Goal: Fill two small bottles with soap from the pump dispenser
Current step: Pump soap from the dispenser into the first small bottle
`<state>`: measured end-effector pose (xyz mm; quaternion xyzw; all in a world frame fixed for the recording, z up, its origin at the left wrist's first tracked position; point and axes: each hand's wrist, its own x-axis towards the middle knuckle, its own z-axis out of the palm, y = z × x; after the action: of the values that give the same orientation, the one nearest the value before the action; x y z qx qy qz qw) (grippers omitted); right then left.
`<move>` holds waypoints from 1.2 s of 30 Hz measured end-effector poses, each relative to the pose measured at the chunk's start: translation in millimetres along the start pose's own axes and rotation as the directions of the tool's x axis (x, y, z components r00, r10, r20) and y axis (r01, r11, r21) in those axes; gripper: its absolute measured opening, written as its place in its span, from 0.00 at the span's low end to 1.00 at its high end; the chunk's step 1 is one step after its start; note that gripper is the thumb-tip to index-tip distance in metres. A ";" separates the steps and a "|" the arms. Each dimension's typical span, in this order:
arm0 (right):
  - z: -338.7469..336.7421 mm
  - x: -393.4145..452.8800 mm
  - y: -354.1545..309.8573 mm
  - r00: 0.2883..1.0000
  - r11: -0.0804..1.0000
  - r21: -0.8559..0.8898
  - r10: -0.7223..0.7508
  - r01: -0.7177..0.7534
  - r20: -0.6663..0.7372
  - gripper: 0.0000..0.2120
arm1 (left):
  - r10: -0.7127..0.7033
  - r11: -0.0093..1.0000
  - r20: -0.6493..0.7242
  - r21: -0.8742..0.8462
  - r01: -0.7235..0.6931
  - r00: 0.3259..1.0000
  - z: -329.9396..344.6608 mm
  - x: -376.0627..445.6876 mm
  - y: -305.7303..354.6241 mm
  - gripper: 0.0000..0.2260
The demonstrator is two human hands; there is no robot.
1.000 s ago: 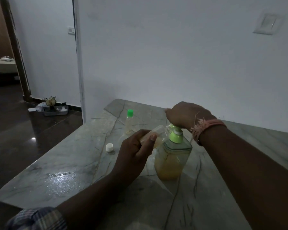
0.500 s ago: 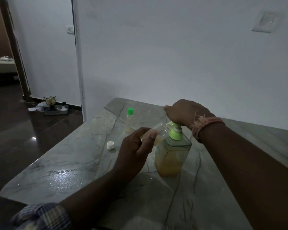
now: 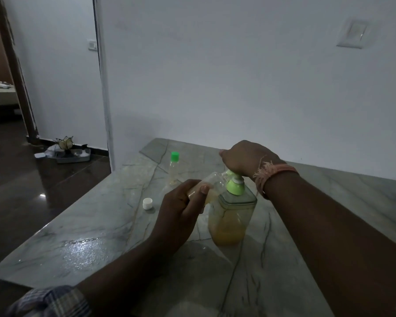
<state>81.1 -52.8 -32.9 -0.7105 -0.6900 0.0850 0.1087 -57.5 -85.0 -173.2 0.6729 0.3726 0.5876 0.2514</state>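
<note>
Left hand (image 3: 178,209) gripping tilted small bottle (image 3: 212,183) with yellowish soap at pump dispenser (image 3: 232,213) spout, right hand (image 3: 245,157) pressing pump, dispenser part-full on bench (image 3: 82,234), green-capped bottle (image 3: 174,168) behind, white cap (image 3: 147,203) nearby

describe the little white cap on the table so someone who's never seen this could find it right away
Start at the grey stone table and find the soap dispenser with the green pump near its middle. To its left, past the left hand holding a tilted bottle, lies the white cap, alone on the bare stone. It is the only loose cap; the green one beyond it sits on a standing small bottle.
</note>
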 end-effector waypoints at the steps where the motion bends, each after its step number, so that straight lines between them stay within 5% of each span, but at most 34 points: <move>1: 0.6 -1.5 -0.9 1.000 1.000 -0.009 -0.021 0.020 -0.010 0.16 | 0.000 1.000 -0.001 -0.003 0.000 1.000 -0.3 0.2 -0.3 0.19; 4: 8.5 1.7 8.4 0.981 0.998 -0.016 -0.063 0.061 -0.181 0.16 | 0.008 1.000 0.003 -0.001 -0.008 1.000 -1.0 1.3 -1.1 0.18; 11: 5.3 -10.8 0.7 0.997 0.999 0.046 0.007 -0.004 -0.077 0.15 | -0.003 1.000 -0.003 0.001 0.003 1.000 -0.7 1.2 -4.0 0.21; 16: -0.7 -0.5 3.4 0.982 0.999 -0.024 0.021 -0.026 -0.186 0.16 | -0.012 1.000 0.014 -0.012 0.012 1.000 0.3 0.3 -1.2 0.21; 26: 4.4 -4.2 0.7 0.997 1.000 0.030 -0.006 0.009 -0.072 0.16 | -0.034 0.999 0.002 0.000 0.034 0.999 -0.7 -1.5 -2.5 0.21; 31: 4.7 3.4 7.6 0.985 1.000 0.007 -0.026 0.027 -0.173 0.17 | -0.030 0.999 0.009 -0.029 0.030 1.000 0.1 0.7 -1.6 0.19; 36: 14.0 4.4 6.4 0.994 1.000 0.023 -0.003 0.005 -0.109 0.18 | -0.023 1.000 0.016 -0.019 0.024 1.000 -0.8 -1.2 -4.1 0.16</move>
<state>83.6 -48.1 -48.0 -0.7114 -0.6834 0.0538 0.1547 -59.2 -83.6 -176.9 0.6706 0.3727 0.5828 0.2678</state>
